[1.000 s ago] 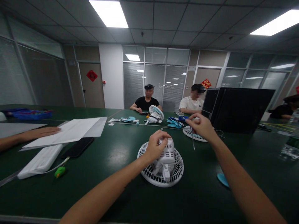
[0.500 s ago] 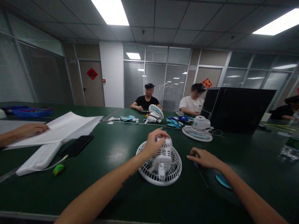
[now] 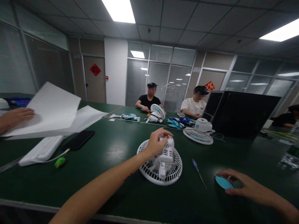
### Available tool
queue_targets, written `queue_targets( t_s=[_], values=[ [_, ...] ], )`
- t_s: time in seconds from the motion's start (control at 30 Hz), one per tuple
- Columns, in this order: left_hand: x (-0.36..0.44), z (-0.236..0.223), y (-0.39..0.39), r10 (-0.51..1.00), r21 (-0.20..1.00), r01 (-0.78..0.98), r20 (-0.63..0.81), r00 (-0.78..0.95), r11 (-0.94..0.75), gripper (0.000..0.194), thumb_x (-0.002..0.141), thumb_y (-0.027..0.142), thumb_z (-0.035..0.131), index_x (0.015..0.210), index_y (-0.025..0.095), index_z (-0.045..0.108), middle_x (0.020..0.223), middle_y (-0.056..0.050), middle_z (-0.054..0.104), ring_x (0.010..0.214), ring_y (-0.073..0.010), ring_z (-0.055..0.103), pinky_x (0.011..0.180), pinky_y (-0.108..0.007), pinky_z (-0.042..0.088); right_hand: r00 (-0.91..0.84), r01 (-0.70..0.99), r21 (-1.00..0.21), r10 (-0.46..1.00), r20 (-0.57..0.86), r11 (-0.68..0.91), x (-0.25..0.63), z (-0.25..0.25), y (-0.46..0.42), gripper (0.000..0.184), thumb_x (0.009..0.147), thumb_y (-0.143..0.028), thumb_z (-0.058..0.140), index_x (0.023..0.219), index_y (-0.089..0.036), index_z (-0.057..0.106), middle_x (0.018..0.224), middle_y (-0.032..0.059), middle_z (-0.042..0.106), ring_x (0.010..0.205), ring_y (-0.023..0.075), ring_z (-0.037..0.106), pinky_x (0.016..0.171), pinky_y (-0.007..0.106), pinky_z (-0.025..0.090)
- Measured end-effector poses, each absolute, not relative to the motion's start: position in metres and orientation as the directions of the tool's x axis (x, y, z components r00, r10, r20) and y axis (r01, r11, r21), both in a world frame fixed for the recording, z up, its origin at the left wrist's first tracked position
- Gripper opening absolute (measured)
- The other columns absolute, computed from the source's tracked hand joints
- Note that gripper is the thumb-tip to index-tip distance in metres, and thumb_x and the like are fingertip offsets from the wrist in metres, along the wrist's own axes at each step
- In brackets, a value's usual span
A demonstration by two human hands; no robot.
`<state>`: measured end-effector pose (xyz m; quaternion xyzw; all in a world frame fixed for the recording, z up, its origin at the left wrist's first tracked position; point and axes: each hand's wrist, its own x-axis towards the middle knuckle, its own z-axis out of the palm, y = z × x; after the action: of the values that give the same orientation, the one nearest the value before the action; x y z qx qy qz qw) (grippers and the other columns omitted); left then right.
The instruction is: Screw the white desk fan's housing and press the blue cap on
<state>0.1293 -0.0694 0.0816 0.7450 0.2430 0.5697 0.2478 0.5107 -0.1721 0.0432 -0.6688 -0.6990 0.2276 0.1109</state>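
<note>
A small white fan lies face down on the green table, its motor housing pointing up. My left hand is closed around the top of that housing. My right hand rests low at the right, fingers spread over a light blue disc and touching it. A blue-handled screwdriver lies on the table between the fan and my right hand, with no hand on it.
A second white fan lies face down further back, beside a black monitor. At the left, another person's hand lifts white paper; a phone and white keyboard lie there. Two people sit across the table.
My right hand came down from the far fan, set the screwdriver on the table and moved right onto the blue disc. The person at the left has lifted the paper.
</note>
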Motion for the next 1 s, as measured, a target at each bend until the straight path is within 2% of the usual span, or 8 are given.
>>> queue_targets(
  t_s=[0.13,0.23,0.33,0.43,0.57,0.77,1.0],
  values=[
    [0.129,0.08,-0.071,0.628,0.628,0.077,0.748,0.214,-0.775,0.031,0.069,0.011,0.049,0.093,0.016,0.067,0.091,-0.006,0.064,0.092,-0.0212,0.06,0.089,-0.035,0.046,-0.08,0.87,-0.493,0.991,-0.107,0.017,0.491,0.059,-0.166,0.054,0.071,-0.053,0.068,0.118,-0.026,0.069,0.124,0.0099,0.065,0.113,0.0321,0.06,0.096,0.042,0.05],
    [0.127,0.076,-0.074,0.64,0.635,0.094,0.746,0.183,-0.767,0.029,0.077,0.021,0.056,0.105,0.016,0.061,0.103,-0.008,0.063,0.1,-0.0235,0.06,0.094,-0.038,0.045,-0.121,0.83,-0.55,0.992,-0.024,0.088,0.462,0.078,-0.157,0.057,0.074,-0.057,0.066,0.123,-0.026,0.065,0.13,0.0097,0.061,0.117,0.0319,0.057,0.093,0.042,0.052],
    [0.123,0.069,-0.077,0.616,0.59,0.179,0.763,0.197,-0.787,0.043,0.074,0.029,0.068,0.113,0.018,0.054,0.114,-0.01,0.059,0.109,-0.0261,0.057,0.099,-0.041,0.044,-0.186,0.76,-0.617,0.978,0.095,0.204,0.422,0.094,-0.142,0.061,0.072,-0.056,0.07,0.124,-0.024,0.063,0.13,0.0111,0.06,0.115,0.032,0.057,0.089,0.043,0.053],
    [0.121,0.063,-0.08,0.594,0.551,0.231,0.773,0.221,-0.802,0.057,0.069,0.03,0.073,0.12,0.02,0.049,0.12,-0.011,0.056,0.115,-0.0283,0.055,0.101,-0.043,0.043,-0.283,0.615,-0.7,0.93,0.235,0.364,0.378,0.109,-0.123,0.061,0.07,-0.053,0.074,0.121,-0.022,0.062,0.129,0.0113,0.059,0.116,0.0303,0.057,0.089,0.04,0.053],
    [0.121,0.06,-0.082,0.607,0.578,0.184,0.758,0.239,-0.795,0.068,0.069,0.029,0.074,0.128,0.02,0.042,0.13,-0.013,0.052,0.122,-0.0297,0.052,0.106,-0.046,0.04,-0.375,0.508,-0.691,0.854,0.36,0.514,0.334,0.13,-0.101,0.057,0.072,-0.05,0.073,0.121,-0.021,0.062,0.121,0.0103,0.062,0.109,0.027,0.059,0.087,0.04,0.052],
    [0.119,0.063,-0.083,0.631,0.631,0.104,0.722,0.284,-0.769,0.078,0.07,0.026,0.074,0.136,0.019,0.033,0.137,-0.014,0.049,0.125,-0.0285,0.051,0.108,-0.046,0.039,-0.561,0.559,-0.543,0.768,0.31,0.627,0.309,0.151,-0.087,0.047,0.076,-0.045,0.072,0.117,-0.024,0.067,0.118,0.0085,0.062,0.11,0.0275,0.057,0.09,0.043,0.049],
    [0.114,0.067,-0.081,0.622,0.64,0.074,0.704,0.343,-0.765,0.082,0.071,0.025,0.073,0.14,0.019,0.029,0.137,-0.014,0.048,0.124,-0.0284,0.051,0.108,-0.046,0.04,-0.609,0.549,-0.526,0.742,0.28,0.649,0.308,0.152,-0.083,0.046,0.08,-0.048,0.068,0.121,-0.027,0.067,0.119,0.0076,0.058,0.11,0.0266,0.056,0.087,0.041,0.05]
  ],
)
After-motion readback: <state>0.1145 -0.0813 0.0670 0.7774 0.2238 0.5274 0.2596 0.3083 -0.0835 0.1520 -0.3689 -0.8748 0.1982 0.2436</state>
